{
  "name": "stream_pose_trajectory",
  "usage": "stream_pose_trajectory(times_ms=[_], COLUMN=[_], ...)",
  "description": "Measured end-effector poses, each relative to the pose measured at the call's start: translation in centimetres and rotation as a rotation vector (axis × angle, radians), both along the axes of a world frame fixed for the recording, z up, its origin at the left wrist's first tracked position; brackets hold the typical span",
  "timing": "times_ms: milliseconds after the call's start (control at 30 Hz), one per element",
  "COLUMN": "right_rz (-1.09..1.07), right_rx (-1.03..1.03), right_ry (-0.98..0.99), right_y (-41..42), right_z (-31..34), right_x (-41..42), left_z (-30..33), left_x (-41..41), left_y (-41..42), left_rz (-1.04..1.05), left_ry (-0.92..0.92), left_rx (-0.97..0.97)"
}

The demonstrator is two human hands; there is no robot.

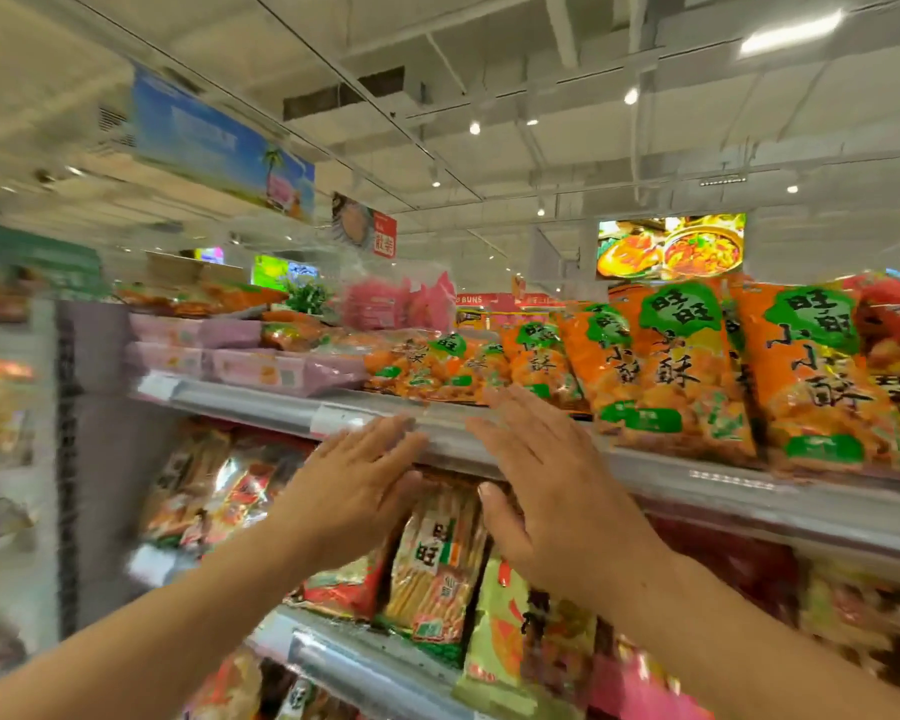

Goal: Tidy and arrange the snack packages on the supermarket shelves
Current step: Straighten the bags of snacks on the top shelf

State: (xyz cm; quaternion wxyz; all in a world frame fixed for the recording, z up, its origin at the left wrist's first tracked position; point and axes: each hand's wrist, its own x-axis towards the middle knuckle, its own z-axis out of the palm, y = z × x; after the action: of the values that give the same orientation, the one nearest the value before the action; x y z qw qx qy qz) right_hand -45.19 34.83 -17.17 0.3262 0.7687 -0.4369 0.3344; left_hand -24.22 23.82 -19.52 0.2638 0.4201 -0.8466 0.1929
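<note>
**Both hands raised flat before the top shelf**

The left hand [357, 491] and right hand [552, 478] are held up side by side, fingers straight and spread, gripping nothing. They sit in front of the shelf edge rail [697, 478]; whether they touch it I cannot tell. Orange snack bags [666, 371] stand in a row on the shelf above, pink packs [276, 368] lie flat to their left. Rice cracker packs [437, 558] stand on the shelf below, behind the hands
</note>
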Motion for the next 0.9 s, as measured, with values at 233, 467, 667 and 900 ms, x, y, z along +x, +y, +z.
stream_pose_trajectory(times_ms=[233, 467, 667, 900], right_rz=[-0.069, -0.328, -0.512, -0.392], right_rx=[0.178, 0.238, 0.188, 0.098], right_ry=[0.122, 0.043, 0.043, 0.094], right_y=[-9.3, -16.8, -17.3, -21.0], right_z=[0.4, -0.3, -1.1, 3.0], right_x=[12.4, 20.1, 21.5, 26.3], left_z=[0.5, -0.1, 0.3, 2.3], left_x=[13.4, 24.6, 28.5, 28.9], left_y=[0.5, -5.1, -10.5, -18.4], left_rz=[0.016, 0.014, -0.044, -0.023], left_ry=[-0.012, 0.020, -0.021, 0.018], left_rx=[-0.075, -0.003, -0.022, -0.026])
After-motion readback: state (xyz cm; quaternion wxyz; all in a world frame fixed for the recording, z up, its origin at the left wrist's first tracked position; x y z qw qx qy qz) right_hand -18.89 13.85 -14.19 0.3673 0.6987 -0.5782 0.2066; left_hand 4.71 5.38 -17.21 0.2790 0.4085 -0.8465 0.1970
